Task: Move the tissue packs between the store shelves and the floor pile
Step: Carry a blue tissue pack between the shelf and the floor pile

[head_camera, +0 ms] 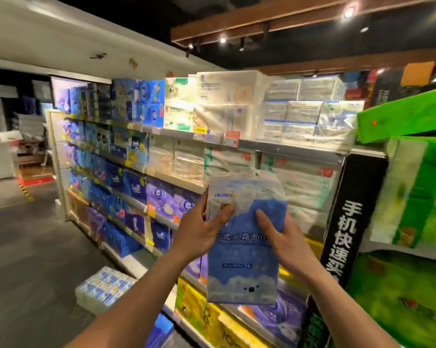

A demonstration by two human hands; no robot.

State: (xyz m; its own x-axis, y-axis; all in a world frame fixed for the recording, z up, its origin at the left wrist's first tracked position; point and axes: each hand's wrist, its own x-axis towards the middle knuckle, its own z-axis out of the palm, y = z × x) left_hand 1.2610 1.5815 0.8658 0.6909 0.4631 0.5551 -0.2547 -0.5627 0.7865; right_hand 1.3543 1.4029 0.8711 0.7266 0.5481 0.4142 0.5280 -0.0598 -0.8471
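Note:
I hold a tall blue and white tissue pack [242, 272] upright in front of the store shelves [294, 149]. My left hand [199, 234] grips its left edge, thumb on the front. My right hand [284, 237] grips its right edge, thumb also across the front. A small koala face is printed near the pack's bottom. A floor pile of blue and white tissue packs [104, 288] lies on the grey floor at the lower left, beside the shelf base.
The shelves run from left to right, full of blue, purple and white tissue packs. Green packs [412, 192] fill a display at the right. A black sign panel [345, 229] stands at the shelf end. Open grey floor [29, 247] lies to the left.

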